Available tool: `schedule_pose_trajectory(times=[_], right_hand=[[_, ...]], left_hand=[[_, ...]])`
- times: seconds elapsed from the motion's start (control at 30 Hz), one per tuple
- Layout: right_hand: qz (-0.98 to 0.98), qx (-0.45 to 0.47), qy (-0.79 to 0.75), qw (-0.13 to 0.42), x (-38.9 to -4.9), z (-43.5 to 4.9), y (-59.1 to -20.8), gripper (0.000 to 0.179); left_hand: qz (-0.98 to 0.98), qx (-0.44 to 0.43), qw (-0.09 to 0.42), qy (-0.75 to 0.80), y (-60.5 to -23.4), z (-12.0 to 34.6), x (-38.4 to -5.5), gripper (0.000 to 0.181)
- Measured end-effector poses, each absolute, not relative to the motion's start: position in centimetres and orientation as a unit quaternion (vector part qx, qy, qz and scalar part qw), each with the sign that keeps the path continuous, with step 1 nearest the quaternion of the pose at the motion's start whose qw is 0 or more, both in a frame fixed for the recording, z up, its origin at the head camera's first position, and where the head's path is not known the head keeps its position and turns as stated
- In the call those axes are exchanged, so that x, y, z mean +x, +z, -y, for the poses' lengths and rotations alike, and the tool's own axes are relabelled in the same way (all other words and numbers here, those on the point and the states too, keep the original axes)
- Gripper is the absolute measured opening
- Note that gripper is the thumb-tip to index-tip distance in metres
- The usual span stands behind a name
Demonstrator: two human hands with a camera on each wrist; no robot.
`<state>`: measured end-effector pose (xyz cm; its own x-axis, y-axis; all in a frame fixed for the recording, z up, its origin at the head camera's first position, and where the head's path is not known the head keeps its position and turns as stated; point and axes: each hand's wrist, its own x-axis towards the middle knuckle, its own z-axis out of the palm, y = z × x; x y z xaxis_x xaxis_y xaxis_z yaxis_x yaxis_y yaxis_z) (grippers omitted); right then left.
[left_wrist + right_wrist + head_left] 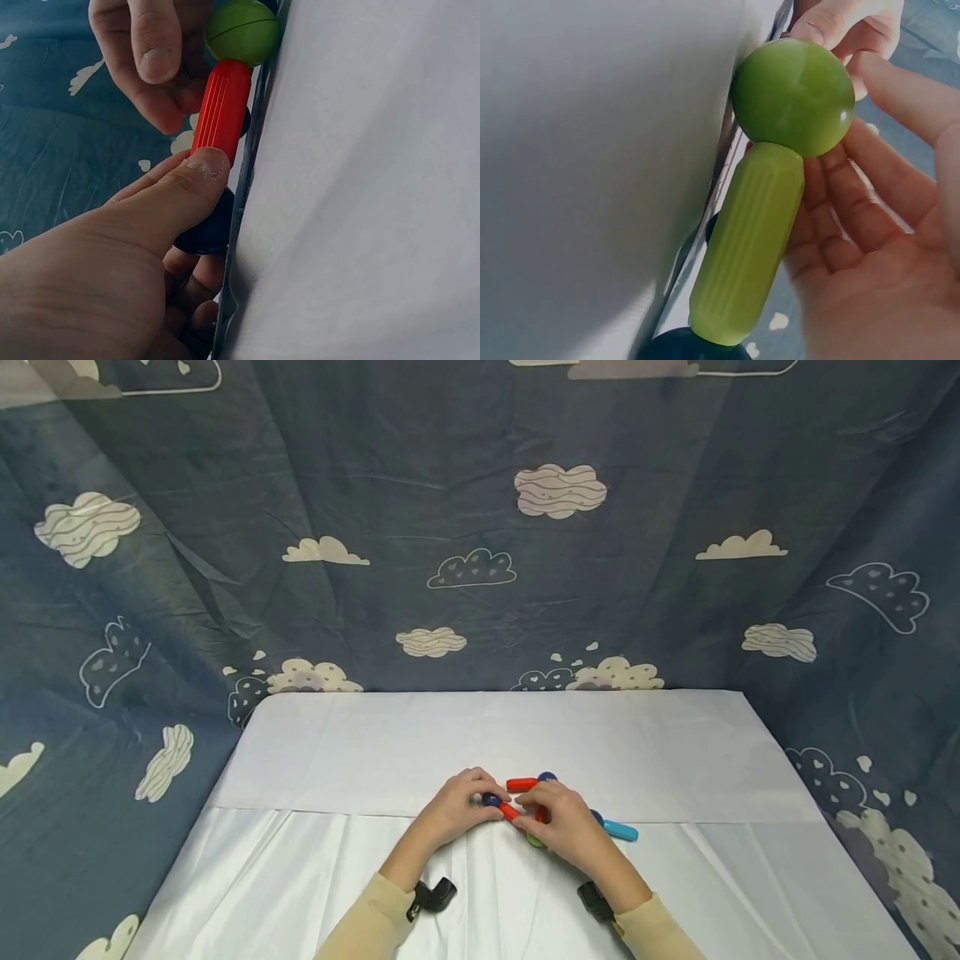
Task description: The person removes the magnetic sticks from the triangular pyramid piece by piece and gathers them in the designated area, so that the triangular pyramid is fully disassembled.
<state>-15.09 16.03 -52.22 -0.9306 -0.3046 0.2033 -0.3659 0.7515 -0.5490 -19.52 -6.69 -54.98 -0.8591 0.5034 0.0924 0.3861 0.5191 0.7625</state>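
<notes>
My left hand (455,806) pinches a short ribbed red rod (222,109) near a dark blue ball (206,225), thumb on the rod and fingers behind. At the rod's other end sits a green ball (241,34). From that ball, in the right wrist view, a light green rod (746,244) runs to another dark blue ball (694,346). My right hand (562,818) is beside the green ball, its fingers loosely bent and partly behind the pieces. Nothing shows pinched between its thumb and fingers.
Beyond my hands lies another red rod (521,785) by a dark blue ball (547,776). To the right a light blue rod (621,831) meets a dark blue ball (597,817). White cloth covers the table (337,752); a cloud-patterned curtain (450,510) hangs behind.
</notes>
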Motion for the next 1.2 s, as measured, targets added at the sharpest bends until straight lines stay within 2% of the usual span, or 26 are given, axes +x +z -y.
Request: schedule_pose_trajectory(times=[0.4, 1.07, 1.2], right_hand=[[0.938, 0.178, 0.294, 0.038, -15.3, -15.7, -53.1, 0.019], [0.932, 0.14, 0.333, 0.045, -15.0, -15.4, -53.0, 0.022], [0.93, 0.146, 0.333, 0.049, -15.0, -15.4, -53.0, 0.022]], left_hand=[[-0.868, 0.253, 0.071, 0.422, -55.1, 6.7, -19.4, 0.016], [-0.867, 0.245, 0.076, 0.427, -55.2, 6.5, -19.4, 0.016], [-0.867, 0.247, 0.072, 0.427, -55.3, 6.6, -19.5, 0.021]])
